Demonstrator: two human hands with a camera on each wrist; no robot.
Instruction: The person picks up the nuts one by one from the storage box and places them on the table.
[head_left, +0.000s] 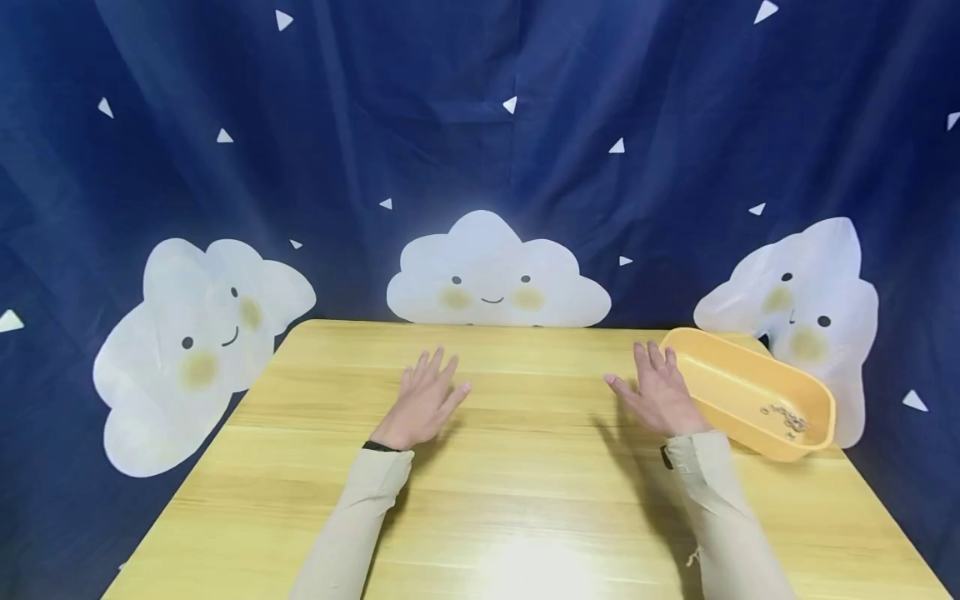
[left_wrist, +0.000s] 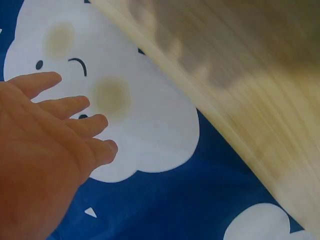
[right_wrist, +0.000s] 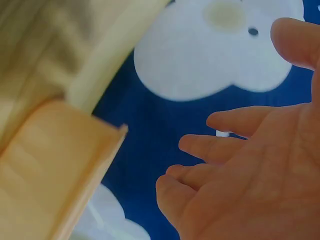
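My left hand [head_left: 422,406] is held out over the middle-left of the table with its fingers straight and spread. In the left wrist view that hand [left_wrist: 45,135] holds nothing, and its palm shows. My right hand [head_left: 660,396] reaches out farther right, thumb pointing inward, fingers extended, nothing in its grasp. Beside it stands a yellow-orange plastic tub [head_left: 738,375], whose left side the hand partly overlaps in the head view. Several small metallic pieces [head_left: 793,422] lie at the tub's right end. The right wrist view shows the tub's outer wall [right_wrist: 55,160] apart from the fingers [right_wrist: 215,150].
The light wooden table [head_left: 517,467] reaches back to a dark blue curtain [head_left: 450,150] printed with white triangles and smiling clouds [head_left: 487,271]. The tub sits at the table's right back edge. A bright glare lies on the near middle of the wood.
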